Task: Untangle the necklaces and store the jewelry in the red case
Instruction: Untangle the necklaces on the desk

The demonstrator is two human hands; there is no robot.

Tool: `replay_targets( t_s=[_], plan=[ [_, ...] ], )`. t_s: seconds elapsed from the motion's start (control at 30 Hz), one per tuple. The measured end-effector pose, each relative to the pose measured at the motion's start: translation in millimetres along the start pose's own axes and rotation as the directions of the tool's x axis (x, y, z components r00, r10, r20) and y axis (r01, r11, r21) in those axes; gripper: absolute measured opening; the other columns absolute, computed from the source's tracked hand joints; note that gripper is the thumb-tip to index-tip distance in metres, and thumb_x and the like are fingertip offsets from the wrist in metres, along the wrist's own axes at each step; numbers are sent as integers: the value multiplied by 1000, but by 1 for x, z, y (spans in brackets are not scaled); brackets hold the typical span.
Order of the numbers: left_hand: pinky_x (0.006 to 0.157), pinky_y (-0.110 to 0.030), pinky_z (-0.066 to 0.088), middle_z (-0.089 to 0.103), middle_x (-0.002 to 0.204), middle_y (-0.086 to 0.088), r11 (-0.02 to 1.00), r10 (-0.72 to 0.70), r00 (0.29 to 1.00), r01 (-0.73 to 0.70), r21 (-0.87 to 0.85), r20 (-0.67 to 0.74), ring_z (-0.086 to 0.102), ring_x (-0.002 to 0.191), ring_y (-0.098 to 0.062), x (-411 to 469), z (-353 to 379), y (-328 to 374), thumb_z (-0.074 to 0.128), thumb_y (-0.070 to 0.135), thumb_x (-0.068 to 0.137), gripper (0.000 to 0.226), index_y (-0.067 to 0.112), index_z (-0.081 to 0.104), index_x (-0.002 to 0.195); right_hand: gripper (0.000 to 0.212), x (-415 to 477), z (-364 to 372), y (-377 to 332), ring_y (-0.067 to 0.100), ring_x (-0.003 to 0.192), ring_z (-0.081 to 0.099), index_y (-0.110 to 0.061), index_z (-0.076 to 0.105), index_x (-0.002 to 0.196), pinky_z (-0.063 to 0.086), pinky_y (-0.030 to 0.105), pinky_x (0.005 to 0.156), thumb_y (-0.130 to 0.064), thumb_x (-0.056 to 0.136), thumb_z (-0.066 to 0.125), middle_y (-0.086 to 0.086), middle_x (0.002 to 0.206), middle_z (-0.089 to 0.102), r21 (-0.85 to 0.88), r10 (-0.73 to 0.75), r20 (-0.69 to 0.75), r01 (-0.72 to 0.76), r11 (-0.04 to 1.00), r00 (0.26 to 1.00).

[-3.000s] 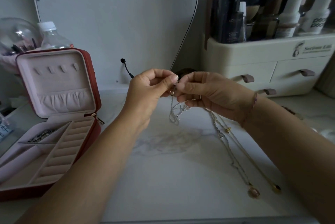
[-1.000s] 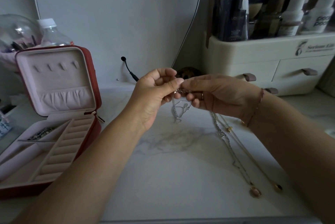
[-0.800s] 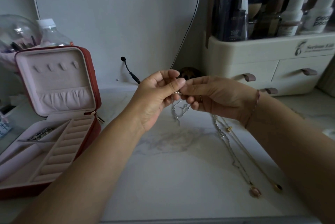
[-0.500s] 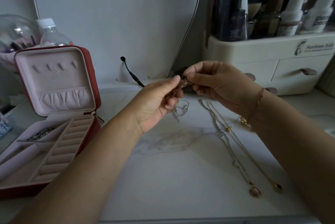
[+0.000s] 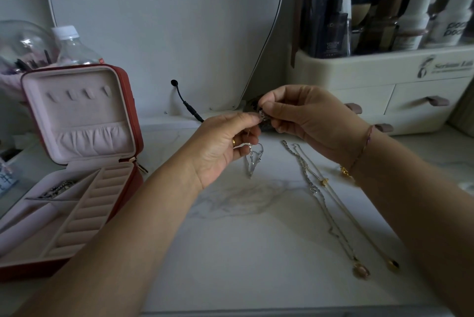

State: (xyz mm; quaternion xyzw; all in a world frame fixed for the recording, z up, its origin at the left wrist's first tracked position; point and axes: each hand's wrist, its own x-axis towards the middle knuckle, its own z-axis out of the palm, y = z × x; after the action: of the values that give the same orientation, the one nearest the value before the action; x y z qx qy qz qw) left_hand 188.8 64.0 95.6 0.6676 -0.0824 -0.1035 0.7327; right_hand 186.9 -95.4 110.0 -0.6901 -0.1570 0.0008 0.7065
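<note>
A thin silver chain (image 5: 252,160) hangs in a loose loop above the marble tabletop (image 5: 230,252). My left hand (image 5: 223,144) pinches its upper part between thumb and fingers. My right hand (image 5: 305,119) pinches the chain's top end just right of the left fingertips. Two long necklaces (image 5: 331,203) lie stretched on the marble to the right, ending in a pink pendant (image 5: 361,271) and a gold pendant (image 5: 393,264). The red case (image 5: 128,101) stands open at the left, a dark piece of jewelry (image 5: 57,188) lying in one compartment.
A cream drawer organizer (image 5: 384,85) with bottles on top stands at the back right. A clear plastic bottle (image 5: 73,46) and a glass globe (image 5: 23,44) stand behind the case. A black cable plug (image 5: 187,105) sticks out by the wall.
My right hand lifted away from the two long necklaces, which now lie free on the marble. Both hands now work the short silver chain, which hangs lower from the left fingers.
</note>
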Motion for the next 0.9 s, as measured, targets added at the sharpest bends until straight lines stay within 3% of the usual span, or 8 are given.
replay_targets(
  t_s=[0.33, 0.47, 0.57, 0.67, 0.8, 0.9],
  plan=[
    [72, -25, 44, 67, 66, 5, 998, -14, 1000, 12, 67, 23, 62, 63, -6, -1, -1, -1, 59, 15, 90, 15, 16, 65, 76, 6, 0, 0, -1, 8, 61, 52, -9, 65, 85, 47, 17, 61, -4, 85, 61, 2, 73, 60, -21, 15, 2, -15, 1000, 1000],
    [79, -29, 43, 66, 68, 6, 992, -25, 1000, 22, 121, 19, 62, 66, -6, -1, -2, -2, 58, 16, 90, 14, 17, 64, 77, 8, -2, 2, -2, 11, 66, 52, -11, 66, 82, 46, 29, 77, -5, 85, 62, 7, 79, 60, -81, 28, 32, -25, 996, 999],
    [84, -32, 43, 65, 74, 6, 994, -43, 999, 39, 106, 30, 63, 70, -6, -1, -2, -1, 57, 13, 89, 14, 19, 64, 78, 8, -3, 3, -3, 11, 65, 52, -11, 66, 82, 45, 29, 73, -5, 85, 61, 9, 79, 59, -94, 34, 45, -30, 995, 998],
    [81, -31, 45, 64, 77, 5, 996, -59, 996, 54, 74, 60, 62, 70, -6, -1, -3, -2, 58, 10, 88, 15, 20, 64, 79, 8, -3, 3, -4, 9, 62, 52, -11, 66, 83, 44, 23, 66, -5, 85, 61, 6, 76, 60, -95, 36, 52, -31, 995, 998],
    [72, -27, 45, 62, 72, 6, 996, -85, 991, 81, 47, 100, 60, 67, -5, 0, -5, -3, 57, 10, 88, 14, 19, 63, 80, 8, -4, 2, -4, 11, 66, 53, -11, 67, 84, 45, 25, 69, -6, 85, 61, 7, 78, 61, -109, 33, 56, -27, 994, 998],
    [71, -26, 43, 60, 72, 5, 995, -97, 989, 92, 47, 109, 56, 67, -6, 1, -6, -4, 58, 13, 85, 6, 15, 60, 91, 8, -4, 3, -2, 12, 66, 55, -11, 67, 84, 47, 24, 69, -5, 84, 62, 8, 79, 62, -125, 22, 64, -14, 992, 998]
  ],
)
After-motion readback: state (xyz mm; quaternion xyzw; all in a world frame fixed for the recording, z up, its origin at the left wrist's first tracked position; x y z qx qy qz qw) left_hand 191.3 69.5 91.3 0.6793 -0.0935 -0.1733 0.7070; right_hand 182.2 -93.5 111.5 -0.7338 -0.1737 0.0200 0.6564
